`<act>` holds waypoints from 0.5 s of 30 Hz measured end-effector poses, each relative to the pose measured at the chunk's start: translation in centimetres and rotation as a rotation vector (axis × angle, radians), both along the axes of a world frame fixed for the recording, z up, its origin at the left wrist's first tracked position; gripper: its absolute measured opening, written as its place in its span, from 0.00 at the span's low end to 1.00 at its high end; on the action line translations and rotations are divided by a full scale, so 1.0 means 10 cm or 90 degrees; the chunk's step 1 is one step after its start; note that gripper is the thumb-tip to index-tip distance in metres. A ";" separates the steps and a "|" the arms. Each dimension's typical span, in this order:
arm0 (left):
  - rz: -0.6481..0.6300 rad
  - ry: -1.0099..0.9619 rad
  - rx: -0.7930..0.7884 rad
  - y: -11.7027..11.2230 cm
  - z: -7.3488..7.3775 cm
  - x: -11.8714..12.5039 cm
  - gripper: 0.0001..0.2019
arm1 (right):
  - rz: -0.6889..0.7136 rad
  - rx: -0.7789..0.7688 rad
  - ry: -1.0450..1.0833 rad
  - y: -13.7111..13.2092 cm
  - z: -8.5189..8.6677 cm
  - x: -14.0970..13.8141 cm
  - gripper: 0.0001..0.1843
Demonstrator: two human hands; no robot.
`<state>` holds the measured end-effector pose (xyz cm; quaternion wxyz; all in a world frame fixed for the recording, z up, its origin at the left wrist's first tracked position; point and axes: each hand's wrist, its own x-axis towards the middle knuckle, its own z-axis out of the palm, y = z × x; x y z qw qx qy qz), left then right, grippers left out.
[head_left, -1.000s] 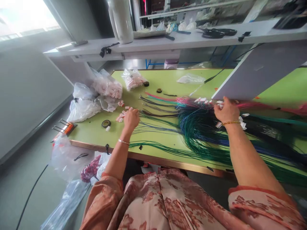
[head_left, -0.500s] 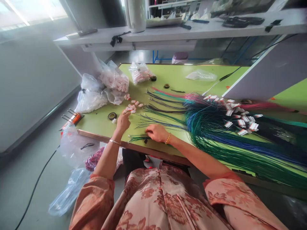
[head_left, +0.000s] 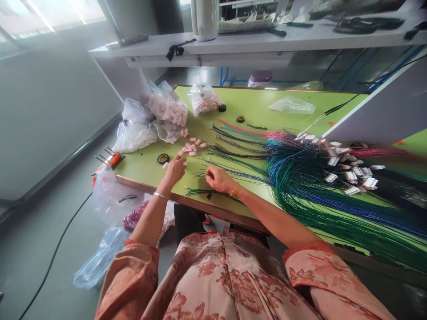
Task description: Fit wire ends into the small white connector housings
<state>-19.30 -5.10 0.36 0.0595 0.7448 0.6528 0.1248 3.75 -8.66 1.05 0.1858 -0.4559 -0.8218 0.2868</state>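
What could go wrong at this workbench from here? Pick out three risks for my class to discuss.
1. The right forearm crosses over green wires near the table's front edge, so it might drag them out of line.
2. Small loose connectors lie by the left hand's fingertips; a careless brush could scatter them.
3. Coloured wires bunch in a thick curve, so pulling one could snag its neighbours.

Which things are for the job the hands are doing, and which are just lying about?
Seem part of the job:
- white pieces, by the left hand's fingertips
- wires, close to the right hand
- bags of similar pieces

Probably just lying about:
- tape rolls
- flat clear bag
- jug
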 end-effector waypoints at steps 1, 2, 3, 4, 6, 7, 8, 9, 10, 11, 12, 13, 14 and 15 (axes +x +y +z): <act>0.010 0.004 0.002 -0.02 0.02 0.00 0.15 | -0.008 -0.003 0.042 0.04 0.00 0.02 0.07; 0.016 0.005 0.002 -0.04 0.04 0.00 0.15 | -0.011 -0.004 0.078 0.07 0.00 0.03 0.06; 0.018 0.003 -0.002 -0.07 0.06 0.00 0.16 | -0.012 -0.007 0.107 0.10 0.00 0.03 0.05; 0.018 0.001 -0.010 -0.09 0.08 -0.01 0.17 | -0.010 -0.015 0.133 0.13 0.01 0.01 0.05; 0.017 -0.003 -0.033 -0.15 0.11 -0.02 0.15 | -0.001 -0.043 0.182 0.16 0.04 -0.04 0.05; 0.021 -0.006 -0.040 -0.18 0.12 -0.02 0.14 | 0.004 -0.060 0.207 0.17 0.06 -0.07 0.06; 0.030 -0.012 -0.042 -0.20 0.12 -0.03 0.12 | 0.009 -0.076 0.232 0.18 0.08 -0.11 0.07; 0.047 -0.024 -0.036 -0.23 0.12 -0.02 0.10 | 0.013 -0.091 0.255 0.19 0.10 -0.15 0.08; 0.070 -0.047 -0.022 -0.25 0.12 -0.02 0.09 | 0.019 -0.104 0.275 0.19 0.11 -0.18 0.08; 0.095 -0.085 -0.003 -0.27 0.12 -0.01 0.09 | 0.023 -0.113 0.292 0.19 0.13 -0.20 0.08; 0.119 -0.143 0.016 -0.30 0.11 0.01 0.09 | 0.027 -0.119 0.308 0.19 0.14 -0.22 0.08; 0.137 -0.224 0.024 -0.33 0.11 0.03 0.11 | 0.028 -0.119 0.322 0.18 0.15 -0.23 0.08; 0.152 -0.322 0.020 -0.36 0.11 0.06 0.13 | 0.027 -0.115 0.336 0.17 0.16 -0.23 0.09; 0.161 -0.434 0.002 -0.39 0.12 0.10 0.14 | 0.024 -0.107 0.349 0.16 0.17 -0.22 0.09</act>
